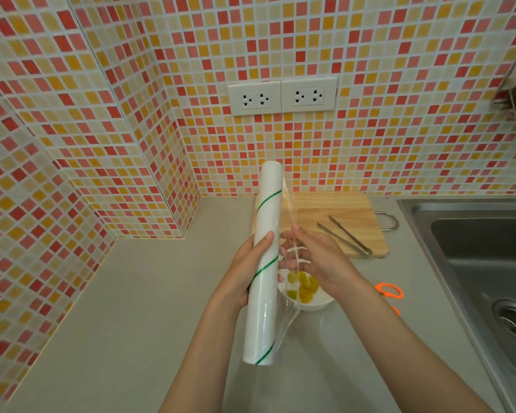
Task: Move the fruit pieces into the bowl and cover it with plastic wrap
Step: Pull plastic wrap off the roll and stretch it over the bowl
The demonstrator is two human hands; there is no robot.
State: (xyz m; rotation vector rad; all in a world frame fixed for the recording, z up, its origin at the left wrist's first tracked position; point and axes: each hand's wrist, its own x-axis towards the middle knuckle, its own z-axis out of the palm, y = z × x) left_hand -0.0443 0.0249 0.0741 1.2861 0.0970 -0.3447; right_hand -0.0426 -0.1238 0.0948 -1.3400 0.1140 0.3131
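Currently the countertop (pixel 131 293) carries everything, sink (pixel 474 263) well off to the right of both grips. Cutting board (pixel 334 216) sits beyond the hands with tongs (pixel 344 236) on it, no fruit visible there. Plastic wrap roll (pixel 264 263) is held upright-ish, left hand (pixel 248 269) curled around its middle. Right hand (pixel 316 260) is just beside the roll, fingers pinching the loose film (pixel 289 254), which is bunched near the pinch and trails down past the lower half of the roll. Bowl (pixel 307 302) sits directly under the right hand, yellow fruit pieces (pixel 304 287) already inside. Orange-handled scissors (pixel 389 290) lie right of the bowl. Risks, my read: film clings to itself into a rope because it's pulled from one bunched point, not the full edge; an uneven tug could tear it diagonally; sheet pulled too short won't span the rim.
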